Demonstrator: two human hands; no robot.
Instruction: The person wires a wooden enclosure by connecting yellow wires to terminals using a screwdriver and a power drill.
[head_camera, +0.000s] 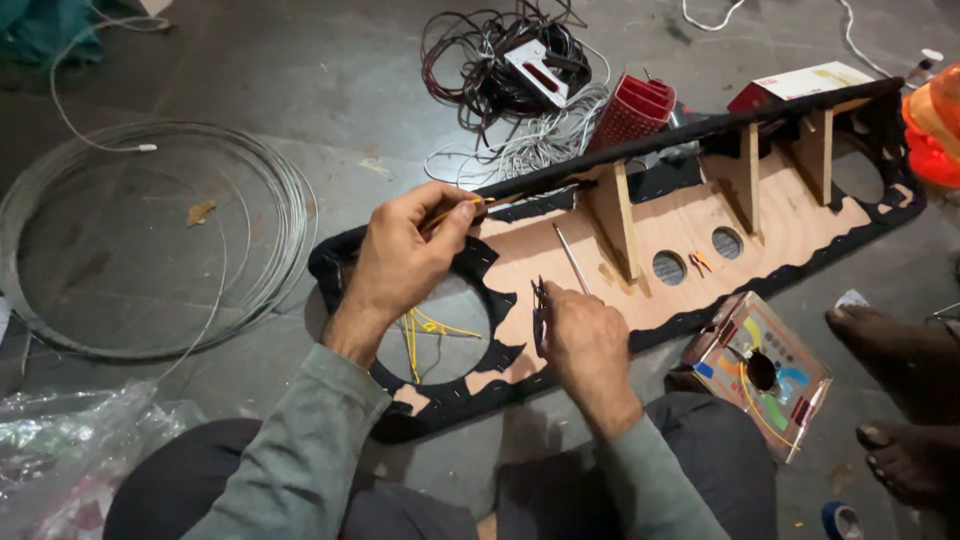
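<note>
On a grey floor (250, 70), the left hand (405, 250) is pinching yellow wire (455, 208) taut over a wooden panel (690, 225); the right hand (585, 335) is gripping pliers (540, 315), ready at centre frame.

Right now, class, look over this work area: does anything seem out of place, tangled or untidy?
Yes. A tangled heap of dark and white wires sits loose on the floor behind the wooden panel, with no order to it. Yellow wires dangle unsecured through the panel's large round hole, below the left hand.
</note>
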